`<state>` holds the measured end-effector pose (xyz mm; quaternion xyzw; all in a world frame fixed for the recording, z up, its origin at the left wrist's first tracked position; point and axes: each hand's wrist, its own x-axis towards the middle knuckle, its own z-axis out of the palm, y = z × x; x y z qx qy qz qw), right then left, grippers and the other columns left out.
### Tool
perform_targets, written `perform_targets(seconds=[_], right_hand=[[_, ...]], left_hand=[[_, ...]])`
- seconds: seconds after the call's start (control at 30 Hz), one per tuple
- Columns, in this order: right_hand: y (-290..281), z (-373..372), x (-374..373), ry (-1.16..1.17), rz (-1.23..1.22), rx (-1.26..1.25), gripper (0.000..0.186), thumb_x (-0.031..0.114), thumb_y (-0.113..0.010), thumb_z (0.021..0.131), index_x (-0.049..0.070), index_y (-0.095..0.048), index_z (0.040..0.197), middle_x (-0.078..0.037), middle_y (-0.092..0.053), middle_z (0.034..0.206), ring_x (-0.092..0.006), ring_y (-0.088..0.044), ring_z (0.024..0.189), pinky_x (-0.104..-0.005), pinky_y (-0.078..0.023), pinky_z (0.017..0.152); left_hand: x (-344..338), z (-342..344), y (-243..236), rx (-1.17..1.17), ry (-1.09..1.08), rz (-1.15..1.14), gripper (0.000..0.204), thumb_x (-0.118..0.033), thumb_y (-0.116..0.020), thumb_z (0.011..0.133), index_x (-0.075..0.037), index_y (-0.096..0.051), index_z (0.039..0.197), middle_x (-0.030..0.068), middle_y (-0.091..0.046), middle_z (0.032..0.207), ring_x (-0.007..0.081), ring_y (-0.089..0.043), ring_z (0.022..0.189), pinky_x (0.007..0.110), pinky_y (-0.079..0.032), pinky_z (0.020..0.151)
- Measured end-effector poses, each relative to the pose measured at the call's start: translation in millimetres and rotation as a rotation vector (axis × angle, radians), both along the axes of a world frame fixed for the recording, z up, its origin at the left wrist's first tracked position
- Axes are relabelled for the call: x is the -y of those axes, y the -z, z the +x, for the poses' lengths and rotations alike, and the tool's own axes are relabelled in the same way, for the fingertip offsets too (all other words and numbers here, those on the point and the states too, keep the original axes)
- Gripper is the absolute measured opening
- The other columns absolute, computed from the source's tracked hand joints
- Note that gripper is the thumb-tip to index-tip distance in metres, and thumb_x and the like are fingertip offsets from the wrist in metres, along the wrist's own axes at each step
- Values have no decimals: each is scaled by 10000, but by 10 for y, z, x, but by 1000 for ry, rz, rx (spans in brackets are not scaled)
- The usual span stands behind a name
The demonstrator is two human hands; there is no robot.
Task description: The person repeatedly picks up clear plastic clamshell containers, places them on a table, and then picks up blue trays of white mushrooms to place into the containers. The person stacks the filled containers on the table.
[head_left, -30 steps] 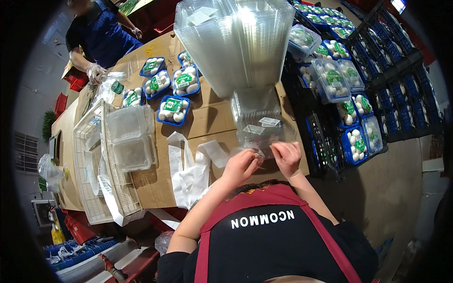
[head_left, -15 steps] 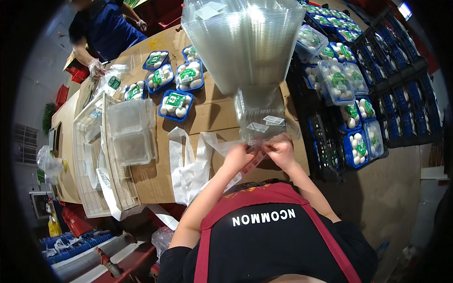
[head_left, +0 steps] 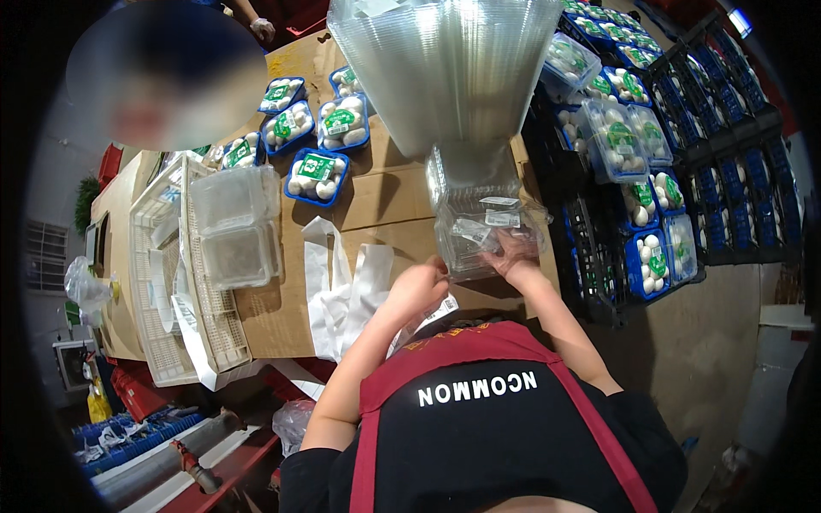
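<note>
My left hand [head_left: 415, 289] is closed on a white label strip [head_left: 440, 306] at the table's front, just below and left of clear plastic clamshell containers [head_left: 466, 256]. My right hand [head_left: 513, 255] touches those containers at their right front, its fingers apart and partly behind the clear plastic, near small white labels [head_left: 500, 218]. A tall stack of clear containers [head_left: 436, 68] rises behind them. Left of my hands lie white strips [head_left: 333, 299] on the cardboard-covered table [head_left: 385, 197].
Several blue mushroom punnets [head_left: 316, 178] sit left of the stack. Clear containers [head_left: 235, 227] and a white plastic basket [head_left: 150, 265] are at left. Black crates [head_left: 590, 256] with punnets line the right. Another person's gloved hand [head_left: 262, 30] shows at top left, beside a blurred area.
My hands have separated: the right moved up onto the clear containers and spread its fingers, the left shifted down and left with the strip. The co-worker's lower hand is now blurred out.
</note>
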<state>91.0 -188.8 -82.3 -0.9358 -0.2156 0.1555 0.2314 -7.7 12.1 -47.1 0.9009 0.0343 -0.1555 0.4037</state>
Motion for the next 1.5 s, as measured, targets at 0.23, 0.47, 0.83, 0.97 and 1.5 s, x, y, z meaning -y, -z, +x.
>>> perform_targets(seconds=[0.23,0.47,0.83,0.97,1.5], right_hand=[[-224,-208,211,150,814,-803,448,151,-639,789,17,-467,1180,-80,-559,1102,-184,-530,1003,-295,-374,914],[-180,-393,127,290,1100,-782,253,70,-602,810,7,-548,1049,-71,-597,1016,-139,-544,932,-264,-409,838],[23,-434,129,381,1105,-729,152,92,-639,770,12,-586,888,-64,-607,822,-119,-543,766,-239,-420,697],[50,-459,120,368,1173,-682,174,96,-643,756,4,-575,887,-76,-605,789,-125,-546,704,-238,-420,649],[-426,-166,155,188,1091,-644,341,125,-658,749,9,-558,1054,-46,-592,953,-109,-545,843,-245,-437,760]], left_hand=[[102,63,-205,24,-132,-21,398,-354,-586,770,-38,-531,1006,184,-615,726,334,-606,698,402,-469,628],[55,149,-267,191,-84,33,473,-438,-696,666,-16,-602,856,150,-614,645,287,-619,631,341,-485,600],[44,487,-669,358,-107,398,458,-475,-578,771,-30,-602,666,149,-587,593,321,-583,585,382,-452,543],[17,615,-719,375,-125,420,456,-477,-559,783,-35,-604,680,150,-587,600,322,-584,601,386,-452,556],[-112,426,-631,346,16,136,821,-432,-740,604,-26,-360,1208,146,-577,614,345,-587,622,394,-462,568]])
